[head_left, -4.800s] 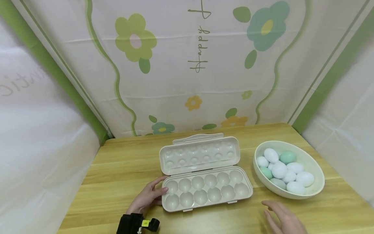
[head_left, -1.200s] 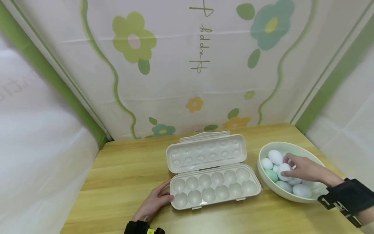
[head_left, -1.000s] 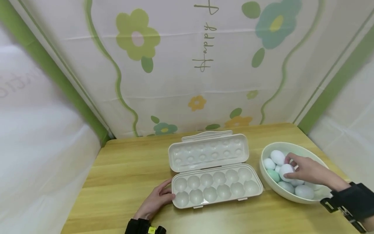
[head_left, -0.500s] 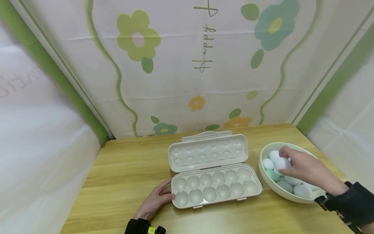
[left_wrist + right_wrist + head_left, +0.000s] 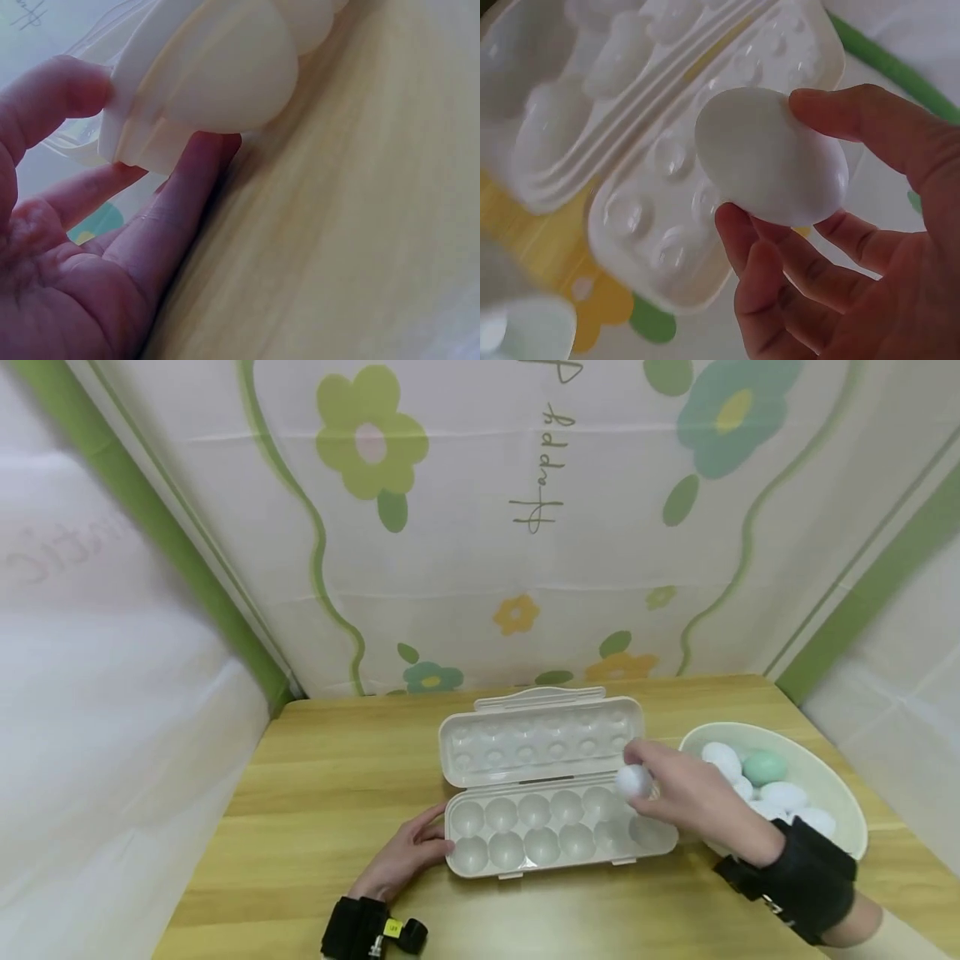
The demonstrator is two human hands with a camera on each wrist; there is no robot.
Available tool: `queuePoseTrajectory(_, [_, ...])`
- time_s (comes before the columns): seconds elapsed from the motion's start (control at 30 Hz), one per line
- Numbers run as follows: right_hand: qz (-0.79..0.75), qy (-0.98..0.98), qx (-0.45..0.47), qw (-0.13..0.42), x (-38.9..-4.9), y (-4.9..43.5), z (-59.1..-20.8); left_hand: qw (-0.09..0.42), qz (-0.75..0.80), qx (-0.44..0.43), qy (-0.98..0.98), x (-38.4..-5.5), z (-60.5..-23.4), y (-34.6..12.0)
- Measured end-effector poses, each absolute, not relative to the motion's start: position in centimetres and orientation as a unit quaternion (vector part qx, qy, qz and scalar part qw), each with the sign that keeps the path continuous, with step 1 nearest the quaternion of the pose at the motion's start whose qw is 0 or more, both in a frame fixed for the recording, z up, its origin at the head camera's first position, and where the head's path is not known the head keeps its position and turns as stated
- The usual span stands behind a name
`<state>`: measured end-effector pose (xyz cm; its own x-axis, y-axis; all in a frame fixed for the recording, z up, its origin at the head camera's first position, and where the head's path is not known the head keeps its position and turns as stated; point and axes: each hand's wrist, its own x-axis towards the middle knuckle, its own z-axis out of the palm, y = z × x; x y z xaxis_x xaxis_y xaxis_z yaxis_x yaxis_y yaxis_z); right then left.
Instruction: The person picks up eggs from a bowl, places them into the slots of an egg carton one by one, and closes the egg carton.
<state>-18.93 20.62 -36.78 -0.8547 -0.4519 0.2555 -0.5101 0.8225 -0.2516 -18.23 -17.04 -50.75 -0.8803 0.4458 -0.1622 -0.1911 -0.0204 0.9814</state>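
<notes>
My right hand [image 5: 697,793] holds a white egg [image 5: 633,782] above the right end of the egg carton [image 5: 561,865]. In the right wrist view, thumb and fingertips pinch the egg [image 5: 769,154] from opposite sides. The pale plastic carton lies open, its dimpled lid [image 5: 540,768] tipped back, and the cups I can see hold nothing. At the carton's left end, my left hand [image 5: 405,857] grips it. The left wrist view shows the thumb [image 5: 79,86] against the rim and fingers reaching under the carton's base [image 5: 232,75]. My right hand hides the rightmost back cup.
A cream bowl [image 5: 843,822] to the right contains several white eggs [image 5: 783,796] and a green egg [image 5: 765,767]; my right wrist hides part of it. Everything stands on a wooden table [image 5: 322,777]. A flowered cloth [image 5: 450,568] rises behind, with white cloth on both sides.
My right hand has taken a white egg from the bowl and carried it left, over the carton. Earlier the carton shifted slightly right; my left hand keeps its place at the carton's left end.
</notes>
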Motion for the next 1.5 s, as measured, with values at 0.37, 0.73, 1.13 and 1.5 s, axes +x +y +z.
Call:
queuePoseTrajectory(0.37, [0.175,-0.926,0.327,0.072,-20.2,14.1,-38.6,0.225,0.706,0.093,0.665,-18.5,-50.7,-17.1])
queuePoseTrajectory(0.73, [0.156,-0.909,0.385,0.038,-21.1,8.8,-40.4,0.227,0.709,0.087,0.661,-18.3,-51.1,-16.9])
queuePoseTrajectory(1.13, [0.064,-0.891,0.445,0.056,-22.1,3.1,-41.9,0.232,0.709,0.088,0.66,-18.5,-50.9,-17.2])
queuePoseTrajectory(1.5, [0.013,-0.891,0.452,0.031,-22.0,2.3,-42.9,0.239,0.713,0.091,0.653,-18.5,-50.7,-17.3])
